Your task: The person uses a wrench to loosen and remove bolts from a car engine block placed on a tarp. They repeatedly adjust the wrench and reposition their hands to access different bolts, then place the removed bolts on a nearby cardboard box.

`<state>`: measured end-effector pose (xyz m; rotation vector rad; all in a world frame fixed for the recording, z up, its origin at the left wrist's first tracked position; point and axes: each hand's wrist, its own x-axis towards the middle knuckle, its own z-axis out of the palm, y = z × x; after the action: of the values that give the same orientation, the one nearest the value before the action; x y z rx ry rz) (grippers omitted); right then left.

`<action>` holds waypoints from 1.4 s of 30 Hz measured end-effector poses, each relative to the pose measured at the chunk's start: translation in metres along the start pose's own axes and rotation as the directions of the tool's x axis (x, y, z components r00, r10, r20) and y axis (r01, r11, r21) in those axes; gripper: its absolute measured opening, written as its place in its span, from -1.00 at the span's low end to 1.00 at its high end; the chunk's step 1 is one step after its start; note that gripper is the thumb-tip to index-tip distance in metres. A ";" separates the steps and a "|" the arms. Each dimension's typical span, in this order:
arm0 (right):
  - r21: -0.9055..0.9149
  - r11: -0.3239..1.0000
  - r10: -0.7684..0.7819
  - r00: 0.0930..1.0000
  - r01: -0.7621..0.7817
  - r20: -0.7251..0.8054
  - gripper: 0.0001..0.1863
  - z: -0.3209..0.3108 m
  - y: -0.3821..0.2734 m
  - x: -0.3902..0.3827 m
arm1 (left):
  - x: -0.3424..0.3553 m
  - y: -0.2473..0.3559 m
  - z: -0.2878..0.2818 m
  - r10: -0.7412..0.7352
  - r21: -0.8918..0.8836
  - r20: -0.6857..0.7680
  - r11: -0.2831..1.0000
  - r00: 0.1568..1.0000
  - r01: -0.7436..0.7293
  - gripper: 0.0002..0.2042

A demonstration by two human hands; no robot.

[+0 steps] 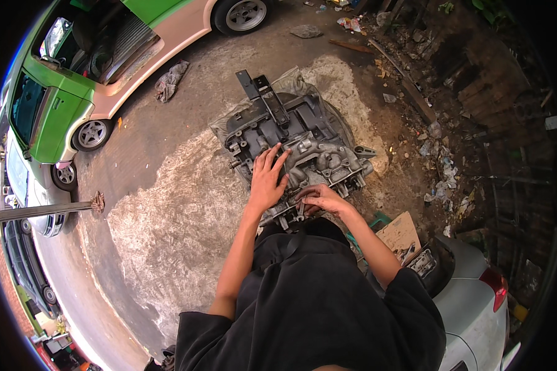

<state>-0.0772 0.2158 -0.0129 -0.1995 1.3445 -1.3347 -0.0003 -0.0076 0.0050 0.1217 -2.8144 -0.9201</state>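
Note:
In front of me stands a greasy engine assembly, with a grey cast-metal manifold (315, 154) on its near right part and dark covers (249, 119) behind it. My left hand (267, 184) rests on top of the engine, its fingers stretched out and slightly spread, holding nothing. Close to the engine's near edge, my right hand (323, 200) is closed around a small metal wrench (301, 214). The wrench's jaw points down toward my lap; whether it touches a bolt I cannot tell. A dark bracket (272, 104) sticks up at the engine's far side.
A green and pink van (161, 37) stands at the far left, a rag (171, 80) on the ground beside it. Litter (442, 170) lies along the right. By my right elbow are a cardboard piece (399, 234) and a silver car (476, 309).

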 end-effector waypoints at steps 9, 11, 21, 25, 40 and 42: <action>-0.043 0.994 -0.108 0.992 0.105 -0.063 -0.75 0.031 0.009 0.010 | 0.000 0.000 -0.001 0.013 -0.004 -0.012 1.000 1.000 -0.013 -0.27; -0.067 0.987 -0.149 0.987 0.145 -0.053 -0.75 0.032 0.011 0.005 | 0.000 0.000 -0.001 0.013 -0.010 -0.012 1.000 1.000 -0.013 -0.27; -0.053 0.954 -0.296 0.899 0.295 -0.323 -0.71 -0.013 0.010 -0.008 | -0.001 -0.003 0.001 0.004 -0.034 0.003 0.999 1.000 -0.004 -0.29; -0.162 0.969 -0.240 0.882 0.189 -0.406 -0.65 -0.037 0.000 -0.022 | -0.001 -0.004 0.002 0.015 -0.036 0.001 0.999 1.000 -0.015 -0.29; -0.534 0.845 -0.158 0.954 -0.003 -0.255 -0.84 -0.040 -0.022 -0.010 | 0.000 -0.003 0.000 0.023 -0.022 -0.007 0.999 1.000 -0.023 -0.28; -0.499 0.866 -0.120 0.957 -0.028 -0.263 -0.86 -0.037 -0.023 -0.011 | 0.000 -0.003 0.000 0.024 -0.015 -0.007 1.000 1.000 -0.025 -0.28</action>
<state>-0.1154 0.2374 -0.0010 -0.4045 1.9367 -1.0536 0.0001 -0.0096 0.0030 0.0878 -2.7960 -0.9339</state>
